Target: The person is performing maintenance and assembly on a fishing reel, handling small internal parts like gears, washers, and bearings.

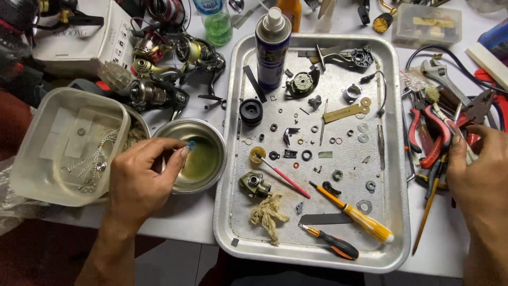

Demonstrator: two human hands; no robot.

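While your left hand hovered at the rim of the steel bowl, its thumb and forefinger were pinched on a small blue part, so the grip was closed on that part. The part was held just above the greenish liquid in the bowl, at the near left side of it. Behind your knuckles stood a clear plastic tub with small metal pieces inside. Beyond the bowl, further from your fingers, lay a few fishing reels.

Your right hand rested among the pliers and other tools beside the metal tray. Its fingers were curled around thin tool handles, but I cannot tell exactly which one it gripped. Between your two hands, the tray carried washers, an orange screwdriver, a spray can and a piece of rag.
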